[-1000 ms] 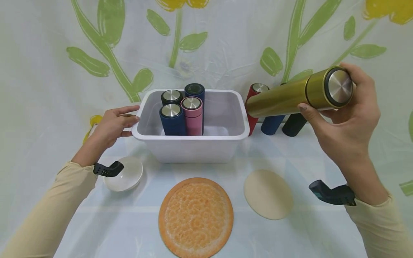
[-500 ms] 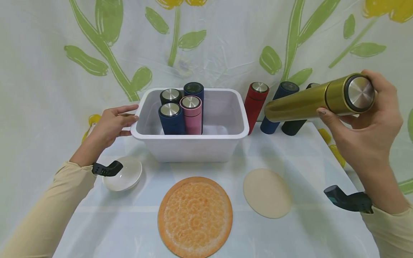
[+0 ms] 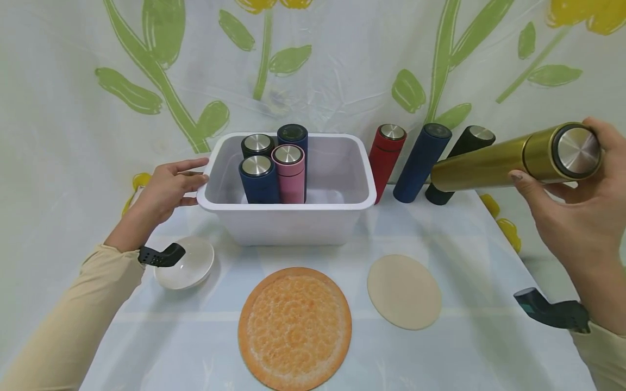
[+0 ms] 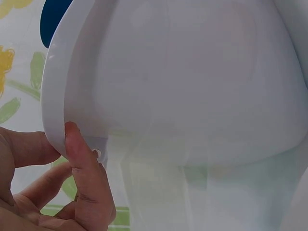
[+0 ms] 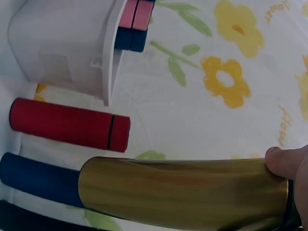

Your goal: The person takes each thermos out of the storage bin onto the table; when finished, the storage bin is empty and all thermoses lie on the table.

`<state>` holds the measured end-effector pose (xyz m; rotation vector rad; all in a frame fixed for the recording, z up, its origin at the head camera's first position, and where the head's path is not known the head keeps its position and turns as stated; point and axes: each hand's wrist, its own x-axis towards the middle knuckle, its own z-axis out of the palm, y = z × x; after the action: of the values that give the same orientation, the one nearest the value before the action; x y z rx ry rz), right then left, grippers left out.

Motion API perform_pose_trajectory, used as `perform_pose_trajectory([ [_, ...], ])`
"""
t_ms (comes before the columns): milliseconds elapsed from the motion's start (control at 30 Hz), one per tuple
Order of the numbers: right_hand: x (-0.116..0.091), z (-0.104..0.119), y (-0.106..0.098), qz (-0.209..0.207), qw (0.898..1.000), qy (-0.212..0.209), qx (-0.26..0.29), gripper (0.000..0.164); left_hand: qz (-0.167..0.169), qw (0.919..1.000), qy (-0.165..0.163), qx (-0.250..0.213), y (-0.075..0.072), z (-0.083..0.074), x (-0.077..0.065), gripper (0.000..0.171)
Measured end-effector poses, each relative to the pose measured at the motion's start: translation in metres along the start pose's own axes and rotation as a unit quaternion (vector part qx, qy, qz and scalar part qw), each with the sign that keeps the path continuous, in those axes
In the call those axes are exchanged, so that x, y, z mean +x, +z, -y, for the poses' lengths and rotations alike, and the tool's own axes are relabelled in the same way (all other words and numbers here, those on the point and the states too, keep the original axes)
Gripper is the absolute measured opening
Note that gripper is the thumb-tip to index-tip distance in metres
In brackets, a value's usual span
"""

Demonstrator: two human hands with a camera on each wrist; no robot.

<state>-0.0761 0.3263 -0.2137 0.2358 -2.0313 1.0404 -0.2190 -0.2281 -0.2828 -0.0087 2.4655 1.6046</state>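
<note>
My right hand grips a gold vacuum flask near its lidded end, holding it tilted almost flat above the table's right side. In the right wrist view the gold flask spans the lower part, with the thumb along its edge. With thumb and finger, my left hand pinches the left rim of a white plastic tub; the left wrist view shows the fingers on both sides of that rim. Several flasks stand in the tub's left part, among them a pink flask and a dark blue flask.
Right of the tub stand a red flask, a blue flask and a black flask, partly behind the gold one. In front lie a round bread-patterned mat and a beige disc. A white bowl sits at left.
My right hand has carried the gold flask rightward and slightly down, uncovering the red and blue flasks and the black flask's lid. The left hand stays at the tub's rim.
</note>
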Motion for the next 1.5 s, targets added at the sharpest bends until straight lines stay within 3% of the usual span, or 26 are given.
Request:
perform_pose_trajectory([
  [400,-0.001,-0.014,-0.016,0.001,0.991,0.084,-0.105,0.082,-0.006,1.0,-0.005,0.007,0.002,0.0,0.001,0.058],
  [633,0.003,-0.028,-0.021,-0.005,0.989,0.084,-0.119,0.079,-0.008,1.0,-0.004,-0.004,0.001,0.002,0.0,0.058],
  [867,0.009,-0.042,-0.025,-0.009,0.98,0.103,-0.17,0.075,-0.008,0.9999,-0.005,-0.009,0.001,0.005,0.0,0.058],
  [1067,0.015,-0.068,-0.027,-0.013,0.971,0.091,-0.221,0.074,-0.012,0.9999,-0.001,-0.012,0.0,0.005,-0.003,0.058],
  [1300,0.016,-0.095,-0.019,-0.037,0.975,0.083,-0.201,0.069,-0.009,0.9999,-0.006,-0.003,-0.006,0.005,-0.006,0.059],
  [1500,0.009,-0.115,-0.017,-0.052,0.976,0.096,-0.189,0.068,-0.002,1.0,-0.007,0.006,0.0,0.0,-0.003,0.059],
])
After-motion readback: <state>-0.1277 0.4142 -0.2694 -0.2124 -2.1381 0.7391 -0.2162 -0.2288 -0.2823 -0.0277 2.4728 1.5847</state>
